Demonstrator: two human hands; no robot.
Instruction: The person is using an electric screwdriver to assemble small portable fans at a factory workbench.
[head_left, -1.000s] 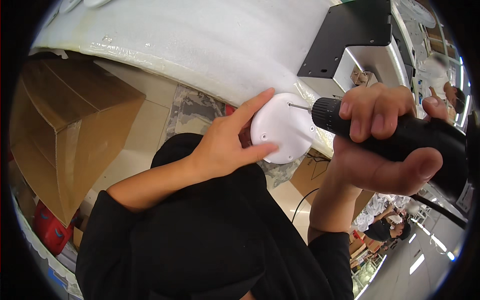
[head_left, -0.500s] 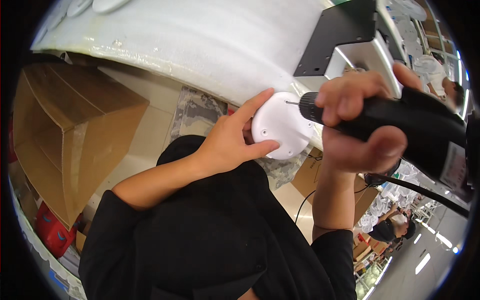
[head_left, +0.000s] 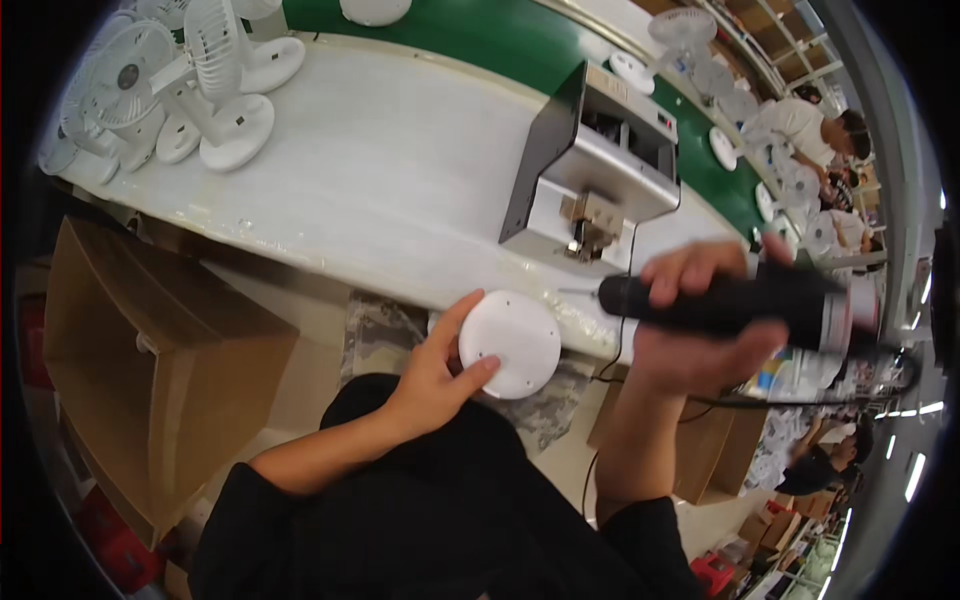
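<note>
My left hand (head_left: 440,362) grips the rim of a round white fan base (head_left: 515,345), its thumb laid over the face, which has several small screw holes. The base is held over my lap, by the table's near edge. Wrapped round a black electric screwdriver (head_left: 725,308) is my right hand (head_left: 700,330), a little blurred by motion. The screwdriver points left, and its thin bit is up and to the right of the base, apart from it. A cord trails from the screwdriver's back end.
A silver and black machine (head_left: 610,150) stands on the white table (head_left: 380,170). White desk fans (head_left: 215,110) crowd the table's far left. Behind runs a green conveyor belt (head_left: 470,50) carrying fan parts. An open cardboard box (head_left: 190,370) sits lower left. Other people (head_left: 820,130) work at the right.
The screwdriver's bit has come off the base and moved away to its upper right. The view has shifted to show more of the table, the machine and the fans.
</note>
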